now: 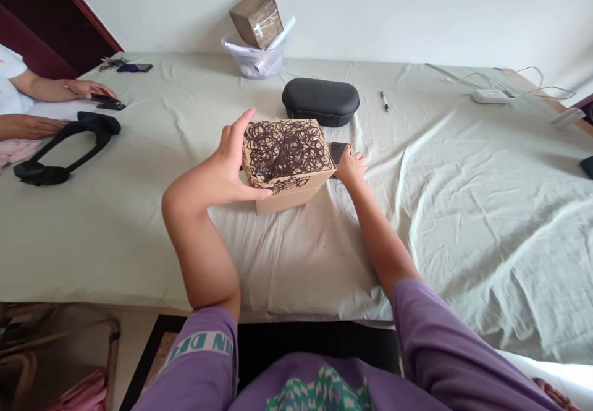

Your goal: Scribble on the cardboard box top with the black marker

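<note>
I log the left hand (pixel 227 170) clasping the scribbled cardboard box (pixel 287 157) at mid-table, near side of the black case (pixel 320 101); the right hand (pixel 351 167) touches the dark phone (pixel 337 149) at the box's right, and I cannot tell whether it grips.

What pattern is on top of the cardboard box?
Dense dark-brown scribbled loops cover the top of the cardboard box; the head view shows it.

Pale letters, perhaps "DH" and "N", are seen on the purple sleeve (pixel 204 344); the cardboard box (pixel 287 157) bears only scribble.
</note>
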### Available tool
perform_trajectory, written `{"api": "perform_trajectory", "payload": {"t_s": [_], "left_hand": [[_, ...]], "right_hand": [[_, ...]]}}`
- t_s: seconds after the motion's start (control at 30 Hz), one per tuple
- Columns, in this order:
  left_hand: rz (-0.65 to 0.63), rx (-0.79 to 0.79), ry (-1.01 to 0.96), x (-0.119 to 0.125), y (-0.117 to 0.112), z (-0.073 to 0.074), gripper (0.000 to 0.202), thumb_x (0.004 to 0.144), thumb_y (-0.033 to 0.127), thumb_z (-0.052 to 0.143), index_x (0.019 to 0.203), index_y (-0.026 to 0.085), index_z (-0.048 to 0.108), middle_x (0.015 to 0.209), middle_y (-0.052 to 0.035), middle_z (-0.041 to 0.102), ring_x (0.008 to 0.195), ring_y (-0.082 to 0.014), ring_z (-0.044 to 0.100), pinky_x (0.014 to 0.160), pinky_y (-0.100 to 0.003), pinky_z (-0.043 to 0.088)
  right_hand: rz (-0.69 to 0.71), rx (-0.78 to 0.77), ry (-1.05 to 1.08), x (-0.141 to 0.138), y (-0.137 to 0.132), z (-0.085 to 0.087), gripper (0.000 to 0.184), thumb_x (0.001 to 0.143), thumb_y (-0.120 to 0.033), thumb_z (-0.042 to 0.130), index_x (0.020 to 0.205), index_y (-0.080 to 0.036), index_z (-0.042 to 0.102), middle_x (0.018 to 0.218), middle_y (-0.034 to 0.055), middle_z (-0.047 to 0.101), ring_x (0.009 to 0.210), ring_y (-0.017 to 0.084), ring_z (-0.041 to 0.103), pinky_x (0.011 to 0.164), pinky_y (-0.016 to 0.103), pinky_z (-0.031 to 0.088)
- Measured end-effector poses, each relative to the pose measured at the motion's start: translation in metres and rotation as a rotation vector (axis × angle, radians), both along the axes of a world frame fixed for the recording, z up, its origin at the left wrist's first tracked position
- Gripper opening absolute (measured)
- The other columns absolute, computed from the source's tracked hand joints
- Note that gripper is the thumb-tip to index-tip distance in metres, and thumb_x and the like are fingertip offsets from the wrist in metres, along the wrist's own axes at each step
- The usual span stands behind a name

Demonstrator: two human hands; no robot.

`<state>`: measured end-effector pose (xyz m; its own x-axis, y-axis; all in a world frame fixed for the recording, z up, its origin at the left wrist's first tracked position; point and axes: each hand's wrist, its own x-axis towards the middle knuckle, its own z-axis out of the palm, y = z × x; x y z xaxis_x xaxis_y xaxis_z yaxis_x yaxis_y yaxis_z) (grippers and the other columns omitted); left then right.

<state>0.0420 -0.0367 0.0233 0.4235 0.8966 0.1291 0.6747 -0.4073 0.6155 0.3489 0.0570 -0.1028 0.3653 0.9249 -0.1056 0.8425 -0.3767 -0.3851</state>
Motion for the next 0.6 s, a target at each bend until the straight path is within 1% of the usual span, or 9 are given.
{"api": "perform_trajectory", "payload": {"t_s": [0.07, 0.1, 0.17, 0.23, 0.3, 0.4, 0.47, 0.6], "left_hand": [[0.008, 0.0, -0.001, 0.0, 0.0, -0.001, 0.145, 0.066, 0.04, 0.097, 0.17, 0.047, -0.005, 0.178, -0.0101, 0.007, 0.16, -0.047, 0.033, 0.128, -0.067, 0.041], [0.015, -0.006, 0.004, 0.0, 0.0, -0.001, 0.144, 0.067, 0.04, 0.097, 0.17, 0.047, -0.005, 0.179, -0.0097, 0.007, 0.16, -0.0471, 0.033, 0.128, -0.067, 0.04], [0.032, -0.015, 0.019, 0.0, 0.0, -0.001, 0.142, 0.069, 0.041, 0.096, 0.17, 0.046, -0.004, 0.179, -0.0089, 0.007, 0.16, -0.0476, 0.033, 0.13, -0.066, 0.039], [0.041, -0.018, 0.026, 0.0, 0.0, -0.001, 0.143, 0.068, 0.042, 0.097, 0.17, 0.046, -0.004, 0.179, -0.009, 0.008, 0.16, -0.0486, 0.033, 0.13, -0.068, 0.038], [0.047, -0.023, 0.028, 0.0, 0.0, -0.001, 0.144, 0.067, 0.042, 0.097, 0.17, 0.044, -0.003, 0.179, -0.0099, 0.008, 0.16, -0.0492, 0.032, 0.13, -0.068, 0.037], [0.058, -0.034, 0.032, 0.0, 0.001, -0.001, 0.145, 0.066, 0.041, 0.098, 0.171, 0.041, -0.003, 0.178, -0.0111, 0.01, 0.162, -0.049, 0.03, 0.133, -0.066, 0.034], [0.058, -0.043, 0.03, 0.001, 0.001, 0.0, 0.145, 0.066, 0.043, 0.098, 0.171, 0.042, -0.002, 0.177, -0.0105, 0.012, 0.161, -0.049, 0.031, 0.133, -0.066, 0.035], [0.057, -0.05, 0.026, 0.002, -0.001, 0.001, 0.142, 0.068, 0.043, 0.097, 0.171, 0.042, 0.0, 0.176, -0.0092, 0.016, 0.16, -0.0504, 0.032, 0.132, -0.068, 0.035]], "right_hand": [[0.043, 0.064, -0.049, -0.007, -0.002, -0.006, 0.08, 0.099, -0.049, 0.056, 0.167, -0.013, 0.033, 0.165, 0.0298, 0.035, 0.154, 0.048, 0.031, 0.121, 0.063, 0.028], [0.095, 0.096, -0.079, -0.011, -0.004, -0.009, 0.071, 0.101, -0.047, 0.051, 0.164, -0.016, 0.04, 0.166, 0.0266, 0.036, 0.154, 0.047, 0.029, 0.122, 0.063, 0.026], [0.217, 0.135, -0.127, -0.019, -0.007, -0.016, 0.057, 0.103, -0.043, 0.045, 0.154, -0.02, 0.054, 0.162, 0.0217, 0.042, 0.151, 0.044, 0.032, 0.122, 0.062, 0.025], [0.281, 0.142, -0.154, -0.025, -0.01, -0.024, 0.053, 0.103, -0.042, 0.042, 0.148, -0.019, 0.06, 0.159, 0.0218, 0.046, 0.147, 0.045, 0.036, 0.121, 0.063, 0.026], [0.277, 0.139, -0.155, -0.029, -0.011, -0.029, 0.055, 0.102, -0.042, 0.042, 0.149, -0.019, 0.059, 0.158, 0.0224, 0.046, 0.145, 0.045, 0.037, 0.12, 0.064, 0.027], [0.269, 0.142, -0.158, -0.03, -0.01, -0.033, 0.055, 0.102, -0.042, 0.043, 0.15, -0.02, 0.057, 0.158, 0.0221, 0.046, 0.145, 0.045, 0.036, 0.121, 0.065, 0.026], [0.263, 0.143, -0.152, -0.03, -0.009, -0.034, 0.054, 0.102, -0.041, 0.042, 0.149, -0.019, 0.057, 0.158, 0.0223, 0.046, 0.145, 0.045, 0.036, 0.121, 0.066, 0.025], [0.273, 0.155, -0.121, -0.03, -0.008, -0.031, 0.051, 0.104, -0.037, 0.039, 0.146, -0.015, 0.058, 0.157, 0.0243, 0.047, 0.144, 0.045, 0.038, 0.122, 0.065, 0.025]]}}
